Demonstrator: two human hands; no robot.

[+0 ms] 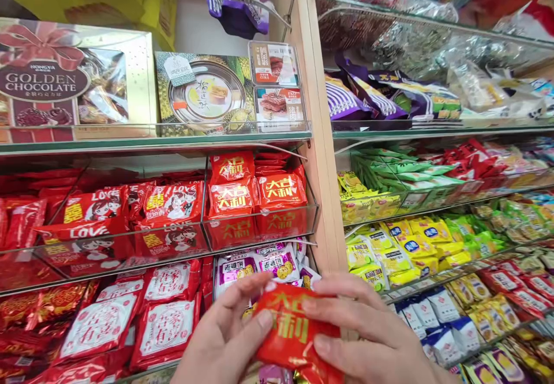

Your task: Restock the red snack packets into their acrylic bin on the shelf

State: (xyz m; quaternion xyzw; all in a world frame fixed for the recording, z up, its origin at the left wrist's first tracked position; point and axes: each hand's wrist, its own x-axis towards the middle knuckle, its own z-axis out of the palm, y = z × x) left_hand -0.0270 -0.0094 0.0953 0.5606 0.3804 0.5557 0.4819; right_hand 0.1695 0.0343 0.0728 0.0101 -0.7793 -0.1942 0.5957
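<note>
Open air only in front of shelves, around both hands. Clear front lip [259, 222] walls middle shelf bin; entry from above, under glass shelf edge [156, 142]. Wooden upright [322, 159] blocks sideways passage between bays. Lower shelf packed with packets [168, 326] to front edge.

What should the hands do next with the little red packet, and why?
Probably lift the red packet up to the clear bin of matching red packets and set it in. Both the left hand and right hand pinch it, and its gold lettering looks the same as on those above.
</note>
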